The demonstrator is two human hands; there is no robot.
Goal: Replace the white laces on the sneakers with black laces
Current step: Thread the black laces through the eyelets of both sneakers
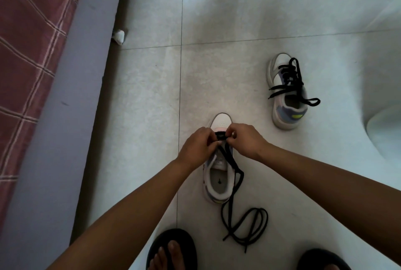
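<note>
Head view, fingers: both sets curled and pinching the black lace (230, 161) at the lowest eyelets, near the toe.
Left hand (198, 146): on the left side of the near sneaker (218, 183), fingertips pinching the lace at the eyelet row.
Right hand (246, 139): on the opposite side, pinching the short bar of lace stretched between the two hands.
Lace, beyond the hands: both tails running back over the tongue, down past the heel on the right side, ending in loose loops on the floor (141, 96).
Near sneaker: upright on the floor, toe pointing away, only the first row threaded; no white lace visible on it.
Far sneaker (287, 94): well apart, up and to the right, already laced in black, ends loose.
Step in hand: probably evening the first bar across the bottom eyelets of the second shoe.
Next move: likely crossing one tail to the next eyelet up, which calls for freeing an aglet from the loops on the floor.
Edges: slippered feet (171, 250) at the bottom, a checked bed cover (28, 52) at left.
</note>
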